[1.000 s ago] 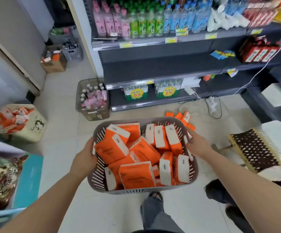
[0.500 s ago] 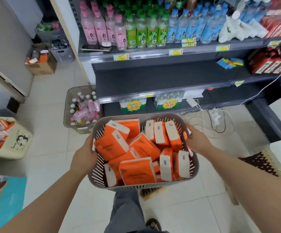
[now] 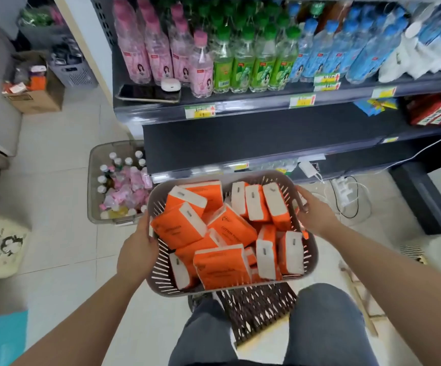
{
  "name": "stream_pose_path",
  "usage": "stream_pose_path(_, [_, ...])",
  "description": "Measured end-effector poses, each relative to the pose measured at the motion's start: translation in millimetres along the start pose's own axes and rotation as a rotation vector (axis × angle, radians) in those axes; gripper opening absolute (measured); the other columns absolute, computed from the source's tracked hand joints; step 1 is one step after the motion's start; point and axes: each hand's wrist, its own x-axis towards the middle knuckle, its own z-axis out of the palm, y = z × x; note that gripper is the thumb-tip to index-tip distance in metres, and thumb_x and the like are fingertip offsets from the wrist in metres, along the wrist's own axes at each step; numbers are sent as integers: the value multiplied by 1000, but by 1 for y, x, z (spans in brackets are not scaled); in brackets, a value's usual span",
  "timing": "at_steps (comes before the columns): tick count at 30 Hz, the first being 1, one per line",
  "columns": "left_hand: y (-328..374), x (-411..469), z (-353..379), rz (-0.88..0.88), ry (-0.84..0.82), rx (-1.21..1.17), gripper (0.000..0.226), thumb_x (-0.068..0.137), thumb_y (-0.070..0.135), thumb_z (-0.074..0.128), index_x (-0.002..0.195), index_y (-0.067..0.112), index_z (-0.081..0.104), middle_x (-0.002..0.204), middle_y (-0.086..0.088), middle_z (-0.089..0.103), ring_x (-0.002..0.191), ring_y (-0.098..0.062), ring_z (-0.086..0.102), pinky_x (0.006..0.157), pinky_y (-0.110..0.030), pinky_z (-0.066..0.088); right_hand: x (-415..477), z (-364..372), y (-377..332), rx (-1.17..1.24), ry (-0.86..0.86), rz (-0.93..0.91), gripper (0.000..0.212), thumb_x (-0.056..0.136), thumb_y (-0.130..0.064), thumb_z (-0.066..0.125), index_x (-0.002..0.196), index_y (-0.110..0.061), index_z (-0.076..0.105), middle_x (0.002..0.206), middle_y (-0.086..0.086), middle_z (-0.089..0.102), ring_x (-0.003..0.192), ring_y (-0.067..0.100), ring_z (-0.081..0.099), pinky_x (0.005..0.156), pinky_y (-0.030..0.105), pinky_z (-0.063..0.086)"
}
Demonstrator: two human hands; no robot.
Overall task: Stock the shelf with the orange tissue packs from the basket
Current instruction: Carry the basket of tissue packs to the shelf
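Note:
A grey slotted basket (image 3: 161, 276) is held up in front of me, full of several orange tissue packs (image 3: 220, 268) with white ends. My left hand (image 3: 136, 249) grips its left rim and my right hand (image 3: 313, 213) grips its right rim. Just beyond the basket runs a dark shelf (image 3: 253, 136) with a bare stretch, below the bottle shelf.
Pink, green and blue bottles (image 3: 243, 59) fill the upper shelf. A basket of small bottles (image 3: 119, 186) stands on the floor at left. A power strip with cables (image 3: 343, 188) lies on the floor at right. A brown perforated stool (image 3: 256, 307) is under the basket, by my legs.
I have come closer to the shelf, with the basket still in both hands. The bottle shelf now fills the top of the view.

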Motion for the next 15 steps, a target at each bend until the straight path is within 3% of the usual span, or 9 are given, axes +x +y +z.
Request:
stream_pose_path(8, [9, 36, 6, -67, 13, -48, 66, 96, 23, 45, 148, 46, 13, 70, 1, 61, 60, -15, 57, 59, -28, 43, 47, -15, -30, -30, -92, -26, 66, 87, -5, 44, 146, -31, 32, 116, 15, 64, 110, 34, 57, 96, 37, 43])
stream_pose_path(15, [24, 58, 35, -167, 72, -69, 70, 94, 21, 44, 145, 53, 9, 77, -4, 67, 66, -23, 63, 66, -34, 51, 115, -18, -22, -68, -221, -104, 66, 87, -9, 48, 147, -28, 28, 115, 16, 65, 110, 37, 58, 89, 36, 43])
